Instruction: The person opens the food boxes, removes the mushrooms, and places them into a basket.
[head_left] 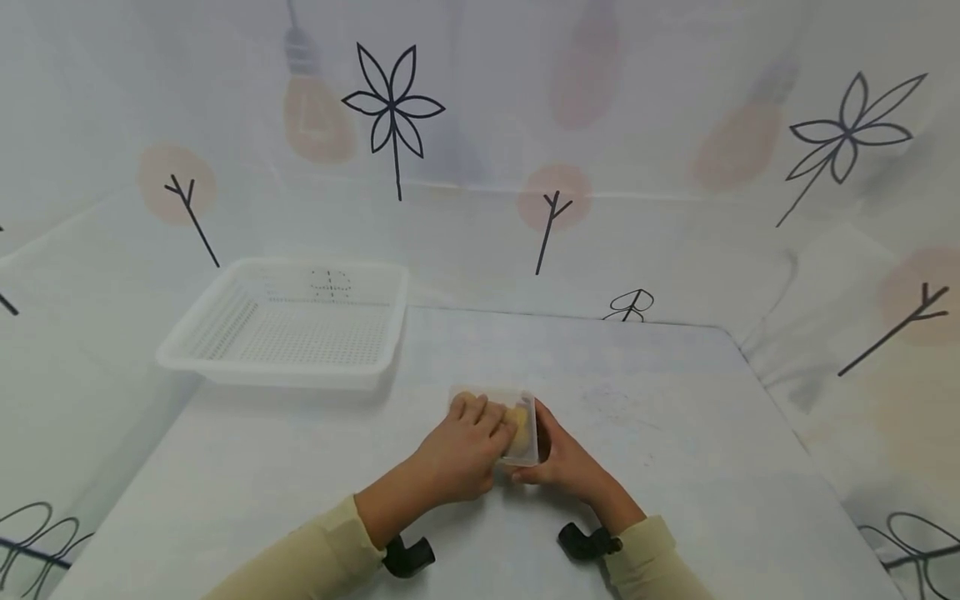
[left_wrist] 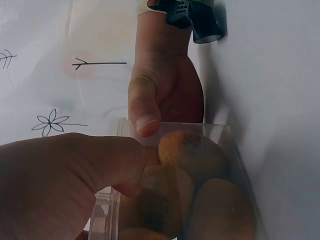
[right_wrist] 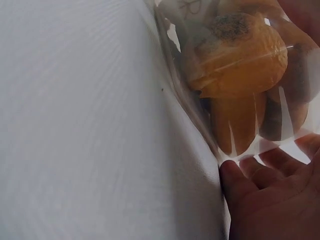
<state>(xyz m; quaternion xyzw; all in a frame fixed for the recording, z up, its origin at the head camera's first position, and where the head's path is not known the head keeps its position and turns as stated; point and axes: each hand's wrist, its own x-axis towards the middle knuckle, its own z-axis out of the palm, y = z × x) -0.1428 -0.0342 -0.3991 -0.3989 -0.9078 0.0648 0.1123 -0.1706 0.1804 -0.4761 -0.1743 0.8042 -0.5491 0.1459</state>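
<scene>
A clear plastic box (head_left: 529, 457) lies on the table, holding several golden-brown rounded pieces with dark speckled tops. They look like small buns (right_wrist: 235, 55); one shows a thick stem-like part below its cap. My left hand (head_left: 465, 450) reaches over the top of the box, its fingers bent among the buns. In the left wrist view its thumb crosses the box rim (left_wrist: 111, 215); whether it pinches a bun is hidden. My right hand (head_left: 566, 458) grips the right end of the box, thumb on the near side and fingers around the far side.
A white perforated basket (head_left: 285, 375) stands at the back left of the white table (head_left: 637, 500). Behind the table hangs a pale cloth (head_left: 480, 250) printed with flowers, twigs and bulbs. A dark camera mount (head_left: 408, 557) sits on each wrist.
</scene>
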